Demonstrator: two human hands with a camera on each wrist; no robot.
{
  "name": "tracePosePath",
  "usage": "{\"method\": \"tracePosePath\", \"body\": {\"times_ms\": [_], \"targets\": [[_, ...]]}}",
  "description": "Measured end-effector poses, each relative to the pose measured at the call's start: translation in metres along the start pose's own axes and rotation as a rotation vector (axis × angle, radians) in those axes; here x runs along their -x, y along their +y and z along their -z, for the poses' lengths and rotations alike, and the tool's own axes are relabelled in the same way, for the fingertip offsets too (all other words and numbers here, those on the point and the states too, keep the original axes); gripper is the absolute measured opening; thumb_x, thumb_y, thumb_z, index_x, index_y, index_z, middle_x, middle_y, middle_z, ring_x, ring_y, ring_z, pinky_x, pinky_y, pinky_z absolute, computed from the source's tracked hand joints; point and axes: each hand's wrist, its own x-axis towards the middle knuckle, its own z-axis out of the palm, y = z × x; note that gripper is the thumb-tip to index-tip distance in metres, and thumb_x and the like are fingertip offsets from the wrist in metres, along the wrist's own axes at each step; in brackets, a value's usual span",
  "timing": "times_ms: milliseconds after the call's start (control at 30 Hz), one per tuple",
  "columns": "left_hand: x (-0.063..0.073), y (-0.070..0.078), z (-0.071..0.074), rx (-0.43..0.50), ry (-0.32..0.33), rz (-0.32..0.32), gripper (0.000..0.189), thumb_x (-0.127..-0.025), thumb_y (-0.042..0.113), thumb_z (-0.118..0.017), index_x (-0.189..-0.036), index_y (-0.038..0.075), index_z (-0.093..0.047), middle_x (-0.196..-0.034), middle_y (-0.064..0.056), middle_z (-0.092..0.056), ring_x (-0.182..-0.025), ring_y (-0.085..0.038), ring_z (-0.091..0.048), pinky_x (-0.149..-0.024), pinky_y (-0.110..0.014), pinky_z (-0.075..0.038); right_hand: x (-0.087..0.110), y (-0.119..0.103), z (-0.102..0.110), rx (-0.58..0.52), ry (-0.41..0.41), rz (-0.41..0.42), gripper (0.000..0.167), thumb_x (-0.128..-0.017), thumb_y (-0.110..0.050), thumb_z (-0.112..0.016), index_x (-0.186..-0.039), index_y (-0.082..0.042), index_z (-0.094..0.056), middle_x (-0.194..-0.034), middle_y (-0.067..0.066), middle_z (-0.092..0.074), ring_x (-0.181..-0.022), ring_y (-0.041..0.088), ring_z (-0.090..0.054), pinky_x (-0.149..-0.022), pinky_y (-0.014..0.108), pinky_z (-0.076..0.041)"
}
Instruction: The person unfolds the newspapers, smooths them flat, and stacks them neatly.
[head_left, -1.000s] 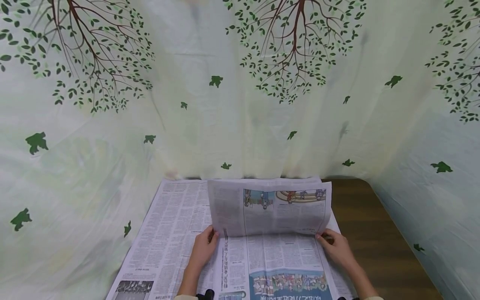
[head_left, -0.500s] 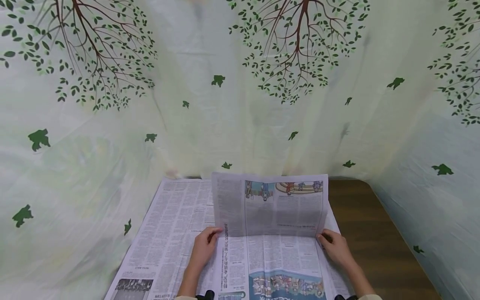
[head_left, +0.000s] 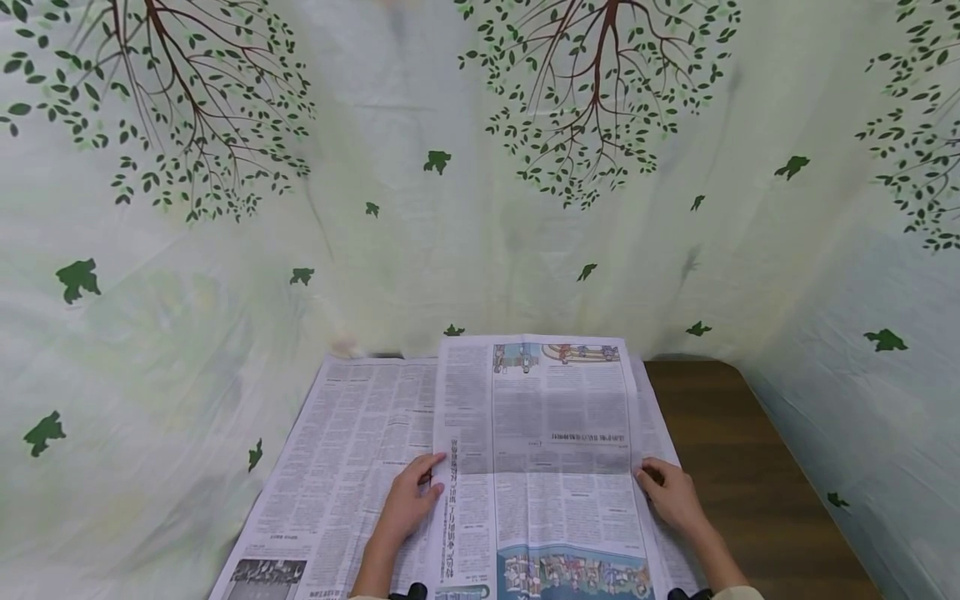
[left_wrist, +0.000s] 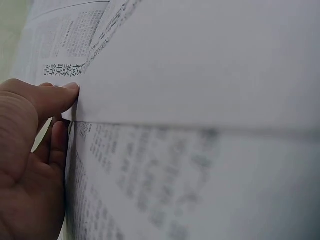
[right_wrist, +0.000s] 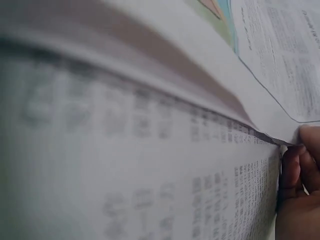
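Note:
A printed newspaper (head_left: pixel 558 500), with cartoon pictures at its far end and a blue illustrated band near me, lies stretched away from me. Its far half tilts back and reaches past the table's far edge in the head view. At its left edge is my left hand (head_left: pixel 408 500); the left wrist view has the thumb on the top of the sheet's edge and fingers below. My right hand (head_left: pixel 670 493) pinches the opposite edge between thumb and fingers, the thumb on top in the right wrist view. A crease crosses the sheet between the hands.
More newspaper sheets (head_left: pixel 341 450) spread beneath and to the left, one with a dark photo (head_left: pixel 266 577). Brown wooden tabletop (head_left: pixel 750 475) shows on the right. A pale curtain (head_left: pixel 480 250) with trees and leaves hangs behind and at the sides.
The newspaper's raised far half has swung back away from me, from upright to nearly flat. My left thumb and index finger have spread apart; the right hand has barely moved.

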Motion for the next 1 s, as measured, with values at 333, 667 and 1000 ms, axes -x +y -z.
{"method": "tracePosePath", "body": {"times_ms": [333, 667, 1000], "targets": [[0.000, 0.001, -0.002, -0.047, -0.009, 0.031, 0.063, -0.092, 0.008, -0.075, -0.150, 0.020, -0.055, -0.148, 0.003, -0.058, -0.110, -0.011, -0.058, -0.099, -0.029, -0.049, -0.002, 0.001, -0.002, 0.027, 0.015, -0.002, 0.021, -0.100, -0.014, -0.066, -0.115, 0.000, -0.072, -0.094, 0.007, -0.070, -0.079, 0.012, -0.055, -0.069, 0.025, -0.044], [-0.001, 0.001, -0.004, -0.063, 0.010, 0.060, 0.060, -0.093, 0.011, -0.074, -0.149, 0.015, -0.056, -0.103, 0.006, -0.062, -0.090, -0.009, -0.053, -0.082, -0.024, -0.045, -0.002, 0.000, -0.002, 0.002, 0.009, -0.028, 0.029, -0.098, -0.019, -0.071, -0.120, -0.001, -0.072, -0.098, 0.006, -0.073, -0.079, 0.009, -0.058, -0.070, 0.023, -0.047], [-0.003, 0.012, -0.004, -0.159, 0.068, 0.047, 0.062, -0.090, 0.006, -0.076, -0.146, 0.022, -0.058, -0.133, -0.005, -0.060, -0.098, -0.014, -0.057, -0.085, -0.030, -0.052, 0.011, -0.012, 0.002, -0.004, -0.062, -0.047, 0.033, -0.094, -0.018, -0.072, -0.118, 0.005, -0.071, -0.088, 0.003, -0.075, -0.073, 0.010, -0.063, -0.066, 0.024, -0.050]]}}
